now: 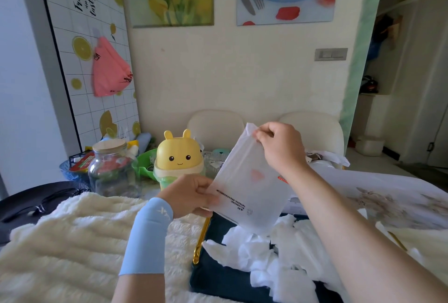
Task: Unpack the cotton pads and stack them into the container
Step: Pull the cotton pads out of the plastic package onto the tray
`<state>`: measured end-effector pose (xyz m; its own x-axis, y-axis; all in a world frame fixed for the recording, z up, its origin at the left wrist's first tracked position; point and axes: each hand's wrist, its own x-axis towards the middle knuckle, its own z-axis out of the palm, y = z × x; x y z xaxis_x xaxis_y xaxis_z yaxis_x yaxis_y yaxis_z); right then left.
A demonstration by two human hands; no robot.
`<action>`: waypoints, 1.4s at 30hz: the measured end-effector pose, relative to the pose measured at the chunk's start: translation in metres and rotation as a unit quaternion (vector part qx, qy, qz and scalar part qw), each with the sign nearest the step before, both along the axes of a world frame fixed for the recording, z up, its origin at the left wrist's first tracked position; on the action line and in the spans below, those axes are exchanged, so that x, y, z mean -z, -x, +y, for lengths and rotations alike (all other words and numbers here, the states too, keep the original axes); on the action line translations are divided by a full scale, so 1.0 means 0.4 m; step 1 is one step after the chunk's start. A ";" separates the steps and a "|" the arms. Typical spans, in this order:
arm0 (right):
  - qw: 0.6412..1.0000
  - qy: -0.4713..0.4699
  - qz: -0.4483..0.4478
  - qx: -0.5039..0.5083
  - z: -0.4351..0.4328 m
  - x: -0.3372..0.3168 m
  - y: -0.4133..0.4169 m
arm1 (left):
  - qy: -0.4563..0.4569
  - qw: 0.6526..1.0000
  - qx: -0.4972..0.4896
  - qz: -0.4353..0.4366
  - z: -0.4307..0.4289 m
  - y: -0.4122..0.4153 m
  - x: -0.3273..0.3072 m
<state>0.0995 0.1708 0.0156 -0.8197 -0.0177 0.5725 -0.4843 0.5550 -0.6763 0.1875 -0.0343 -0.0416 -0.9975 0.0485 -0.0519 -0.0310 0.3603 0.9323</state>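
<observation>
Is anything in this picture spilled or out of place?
Yes. The cotton pads lie in a loose, crumpled heap on the dark tray, not stacked, and a few stray further right. Above them the left hand and right hand pinch the plastic bag, held tilted.

Both hands hold a translucent plastic bag tilted above loose white cotton pads on a dark tray: left hand pinching its lower edge, right hand its top corner.

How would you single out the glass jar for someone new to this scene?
Find the lemon-print board on the left. Below its foot, among the clutter, the glass jar stands just left of the yellow eared bin. It alone is clear glass, with a wide pale lid.
</observation>
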 end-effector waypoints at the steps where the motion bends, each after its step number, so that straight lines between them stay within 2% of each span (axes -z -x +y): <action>1: 1.000 -0.017 0.010 0.006 -0.003 -0.001 0.001 | -0.003 1.000 -0.007 0.003 0.000 0.000 -0.002; 4: 0.991 -0.103 0.020 0.077 -0.010 0.000 0.009 | -0.104 0.987 -0.102 0.068 -0.001 0.004 -0.013; 6: 0.989 -0.068 -0.016 0.130 -0.010 0.009 0.006 | -0.191 0.967 -0.145 0.085 -0.007 0.006 -0.010; 7: 0.988 -0.044 -0.062 0.138 -0.007 0.016 0.007 | -0.211 0.963 -0.144 0.085 -0.009 0.008 -0.004; 9: 0.982 -0.017 -0.173 0.078 0.002 0.035 0.013 | -0.227 0.962 -0.127 0.079 -0.006 0.009 0.008; 11: 0.970 0.038 -0.238 -0.025 0.007 0.052 0.014 | -0.232 0.964 -0.110 0.075 0.005 0.005 0.011; 13: 0.969 0.070 -0.228 -0.067 0.011 0.064 0.017 | -0.225 0.968 -0.089 0.072 0.011 0.005 0.012; 15: 0.982 0.041 -0.167 -0.076 0.014 0.072 0.017 | -0.204 0.974 -0.064 0.072 0.010 0.004 0.016; 18: 0.984 0.016 -0.116 -0.137 0.029 0.074 0.019 | -0.207 0.970 -0.088 0.096 0.003 0.000 0.011; 20: 0.966 0.003 -0.152 -0.210 0.045 0.070 0.009 | -0.138 0.977 -0.110 0.122 -0.006 0.004 0.010; 22: 0.951 -0.046 -0.181 -0.247 0.062 0.070 0.003 | 0.017 0.977 -0.150 0.148 -0.021 0.010 0.010; 24: 0.950 -0.099 -0.187 -0.230 0.071 0.070 0.005 | 0.122 0.962 -0.178 0.168 -0.028 0.008 0.004; 26: 0.957 -0.131 -0.177 -0.190 0.072 0.065 0.002 | 0.166 0.958 -0.164 0.164 -0.025 -0.001 -0.008; 29: 0.964 -0.124 -0.163 -0.172 0.070 0.053 -0.003 | 0.244 0.951 -0.144 0.124 -0.015 -0.020 -0.020; 31: 0.964 -0.117 -0.171 -0.167 0.073 0.045 0.005 | 0.248 0.950 -0.150 0.119 -0.015 -0.014 -0.024; 35: 0.954 -0.077 -0.225 -0.181 0.081 0.019 0.023 | 0.061 0.976 -0.173 0.120 -0.014 0.015 -0.025; 38: 0.935 -0.073 -0.278 -0.209 0.068 0.022 0.045 | 0.026 0.977 -0.192 0.092 -0.017 0.050 -0.010; 40: 0.941 -0.097 -0.276 -0.168 0.046 0.038 0.078 | 0.137 0.971 -0.180 0.082 -0.014 0.074 0.004; 42: 0.942 -0.124 -0.280 -0.139 0.016 0.060 0.116 | 0.269 0.939 -0.171 0.126 0.003 0.092 0.010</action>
<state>0.0532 0.1774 -0.0084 -0.9358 -0.3526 0.0023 -0.2407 0.6338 -0.7351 0.1507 -0.0330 -0.0458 -0.9339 -0.2417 0.2634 -0.0323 0.7908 0.6112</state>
